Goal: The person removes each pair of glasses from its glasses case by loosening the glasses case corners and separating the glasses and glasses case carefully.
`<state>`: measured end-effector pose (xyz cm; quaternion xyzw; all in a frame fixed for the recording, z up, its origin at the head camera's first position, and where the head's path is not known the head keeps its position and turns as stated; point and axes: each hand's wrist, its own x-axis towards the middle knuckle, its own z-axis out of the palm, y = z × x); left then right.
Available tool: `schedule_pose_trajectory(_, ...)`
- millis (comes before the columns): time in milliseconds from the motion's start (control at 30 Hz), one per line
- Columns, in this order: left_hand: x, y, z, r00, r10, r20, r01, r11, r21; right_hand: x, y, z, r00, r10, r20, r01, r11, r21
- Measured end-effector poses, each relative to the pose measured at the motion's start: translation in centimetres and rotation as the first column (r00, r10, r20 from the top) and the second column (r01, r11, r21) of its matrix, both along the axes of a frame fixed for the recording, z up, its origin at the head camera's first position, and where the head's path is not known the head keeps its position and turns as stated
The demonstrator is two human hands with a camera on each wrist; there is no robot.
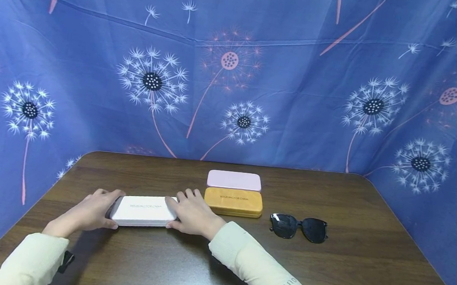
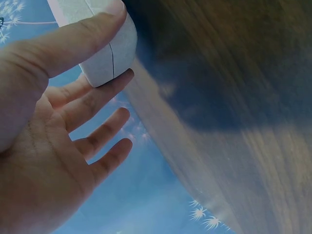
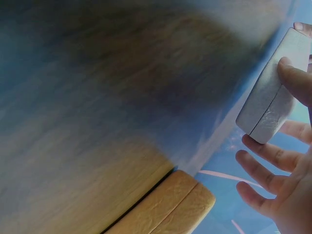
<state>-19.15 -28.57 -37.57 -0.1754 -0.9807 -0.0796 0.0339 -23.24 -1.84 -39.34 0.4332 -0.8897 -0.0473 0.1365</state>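
Observation:
A white glasses case point(image 1: 143, 211) with faint lettering on its lid lies between both hands, left of the table's middle. My left hand point(image 1: 93, 210) grips its left end; in the left wrist view the thumb lies along one side and fingers are against the other. At the opposite end, my right hand point(image 1: 196, 213) pinches the case between thumb and fingers, as the right wrist view also shows. Close to the right fingers sits a yellow glasses case point(image 1: 233, 203) with lettering. The white case's seam point(image 2: 111, 61) looks closed.
Behind the yellow case lies a pink glasses case point(image 1: 234, 180). Black sunglasses point(image 1: 298, 228) rest to the right on the brown wooden table point(image 1: 366, 268). A blue cloth with dandelion prints point(image 1: 291, 98) hangs around the table's back and sides.

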Motion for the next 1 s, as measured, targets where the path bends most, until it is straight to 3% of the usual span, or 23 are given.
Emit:
schedule_pose_trajectory(533,-0.4,-0.2,-0.9,1.0,0.02,-0.015,-0.021,0.999,-0.039,-0.1,-1.1,-0.3,0.999,-0.046,0.025,0.045,0.998,0.047)
schedule_pose_trajectory(1000,-0.5,-0.1,-0.9,0.999,0.035,-0.015,-0.035,0.999,-0.015,-0.2,-0.4,-0.2,0.997,-0.058,0.058,0.056,0.998,0.032)
